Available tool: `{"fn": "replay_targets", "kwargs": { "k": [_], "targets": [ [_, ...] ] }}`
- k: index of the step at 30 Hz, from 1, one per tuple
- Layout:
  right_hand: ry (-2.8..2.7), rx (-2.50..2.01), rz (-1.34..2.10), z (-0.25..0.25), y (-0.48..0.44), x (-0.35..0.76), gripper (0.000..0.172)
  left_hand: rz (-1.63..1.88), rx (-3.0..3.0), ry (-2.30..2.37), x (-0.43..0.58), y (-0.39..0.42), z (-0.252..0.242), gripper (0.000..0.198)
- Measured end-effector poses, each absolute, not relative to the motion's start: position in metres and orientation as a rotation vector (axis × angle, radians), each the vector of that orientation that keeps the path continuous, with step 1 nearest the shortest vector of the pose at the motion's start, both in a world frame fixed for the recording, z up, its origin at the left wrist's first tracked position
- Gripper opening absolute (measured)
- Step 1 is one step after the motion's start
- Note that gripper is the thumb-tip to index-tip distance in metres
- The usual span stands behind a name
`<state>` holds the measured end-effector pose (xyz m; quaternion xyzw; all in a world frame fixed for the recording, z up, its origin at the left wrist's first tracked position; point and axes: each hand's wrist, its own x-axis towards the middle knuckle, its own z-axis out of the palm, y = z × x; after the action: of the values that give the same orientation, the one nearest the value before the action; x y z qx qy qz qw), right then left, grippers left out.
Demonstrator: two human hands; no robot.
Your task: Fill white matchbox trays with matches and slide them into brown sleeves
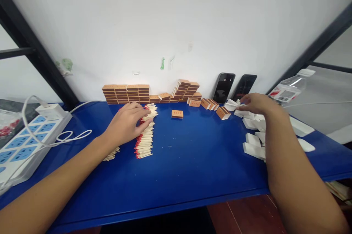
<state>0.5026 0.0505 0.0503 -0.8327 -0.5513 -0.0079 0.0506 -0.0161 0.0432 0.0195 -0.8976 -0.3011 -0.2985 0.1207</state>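
My left hand [128, 122] rests over a long row of red-tipped matches [145, 142], thumb and forefinger apart on either side of some sticks. More matches [111, 154] poke out beneath its wrist. At the right, my right hand [254, 103] reaches into a heap of white matchbox trays [253, 149], fingers and thumb closed about one tray [238, 107]. A single brown matchbox [177, 114] lies flat on the blue table between the hands.
Stacked matchboxes [126, 94] line the wall, with a stepped stack [187, 89] farther right. Loose matchboxes [223, 113] lie near two phones [224, 88] leaning on the wall. A power strip [35, 138] with white cable is left; a plastic bottle [288, 89] is right.
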Motion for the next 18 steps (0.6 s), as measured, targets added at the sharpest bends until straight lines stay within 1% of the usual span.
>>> {"fn": "replay_targets", "kwargs": {
  "k": [2,4,10,15,18],
  "targets": [
    [-1.686,-2.540,0.015,0.045,0.053,0.509,0.037,-0.873,-2.618,-0.876,-0.016,0.043,0.021,0.027],
    [-1.682,-2.555,0.046,0.041,0.055,0.515,0.039,-0.871,-2.611,-0.879,-0.017,0.043,0.022,0.026],
    [-1.741,-2.522,0.151,0.034,0.058,0.520,0.029,-0.864,-2.605,-0.878,-0.017,0.042,0.023,0.026],
    [-1.709,-2.525,0.230,0.039,0.054,0.513,0.032,-0.861,-2.595,-0.854,-0.017,0.042,0.022,0.027],
    [-1.695,-2.481,0.138,0.053,0.044,0.505,0.030,-0.859,-2.591,-0.851,-0.017,0.042,0.022,0.026]
  ]
}}
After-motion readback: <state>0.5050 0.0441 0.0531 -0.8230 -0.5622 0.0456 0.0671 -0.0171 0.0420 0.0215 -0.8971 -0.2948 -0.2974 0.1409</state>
